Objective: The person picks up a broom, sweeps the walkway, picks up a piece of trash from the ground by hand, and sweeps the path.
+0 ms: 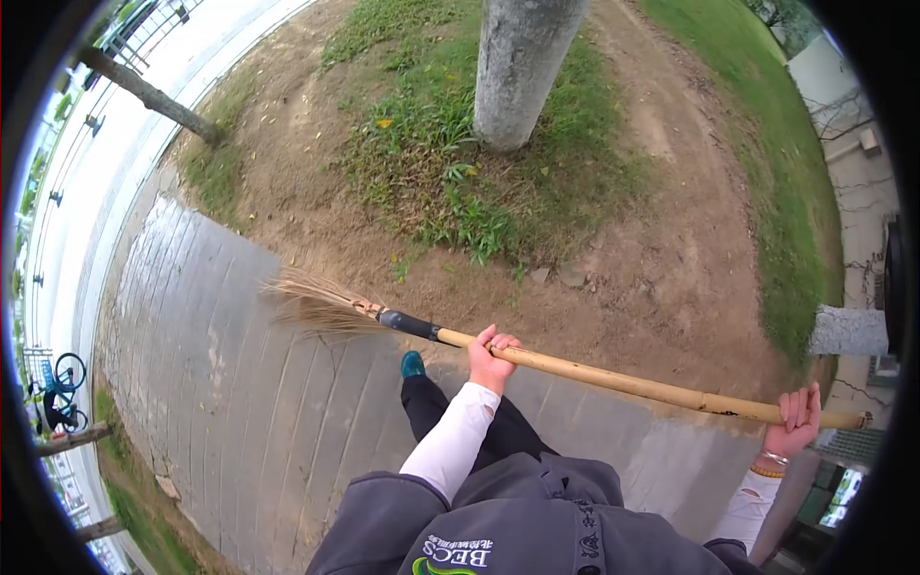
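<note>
A long bamboo-handled broom [613, 380] slants across the view, its twig bristles [321, 299] over the edge where the paving meets bare soil. My left hand [492, 357] is wrapped round the handle just above the black binding [412, 324]. Close to the handle's far end, at the right, my right hand [793, 422] grips it, with bracelets at the wrist. White sleeves cover both forearms. A teal shoe [412, 364] shows below the binding. I cannot tell whether the bristle tips touch the ground.
A thick tree trunk [522, 72] rises from grass ahead, and a thinner trunk [153, 96] leans at the left. Grey paving [220, 383] runs along the left and beneath me. A parked bicycle [65, 393] stands far left. At the right are a pale trunk [848, 331] and a wall.
</note>
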`<move>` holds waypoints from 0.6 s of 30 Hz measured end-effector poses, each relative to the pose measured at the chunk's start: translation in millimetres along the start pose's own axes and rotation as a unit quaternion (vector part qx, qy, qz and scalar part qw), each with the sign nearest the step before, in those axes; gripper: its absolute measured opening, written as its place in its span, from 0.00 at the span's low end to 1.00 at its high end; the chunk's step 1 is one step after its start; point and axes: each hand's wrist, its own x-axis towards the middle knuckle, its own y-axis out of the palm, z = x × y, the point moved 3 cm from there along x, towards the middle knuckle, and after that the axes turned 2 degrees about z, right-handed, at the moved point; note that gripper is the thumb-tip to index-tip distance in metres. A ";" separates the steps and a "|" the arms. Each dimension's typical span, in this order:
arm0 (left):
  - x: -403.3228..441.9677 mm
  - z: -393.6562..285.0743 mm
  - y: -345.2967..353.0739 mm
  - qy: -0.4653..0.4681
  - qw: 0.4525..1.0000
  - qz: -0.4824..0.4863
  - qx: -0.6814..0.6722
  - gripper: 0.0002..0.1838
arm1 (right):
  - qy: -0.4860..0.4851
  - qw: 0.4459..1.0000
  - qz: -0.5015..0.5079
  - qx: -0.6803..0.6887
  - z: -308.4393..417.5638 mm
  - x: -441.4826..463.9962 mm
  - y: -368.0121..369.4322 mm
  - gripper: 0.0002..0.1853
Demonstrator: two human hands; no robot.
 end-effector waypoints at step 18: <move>78.1 90.7 233.3 -0.165 0.968 0.126 0.139 0.13 | -0.247 0.958 -0.149 -0.015 37.3 -79.7 111.0 0.08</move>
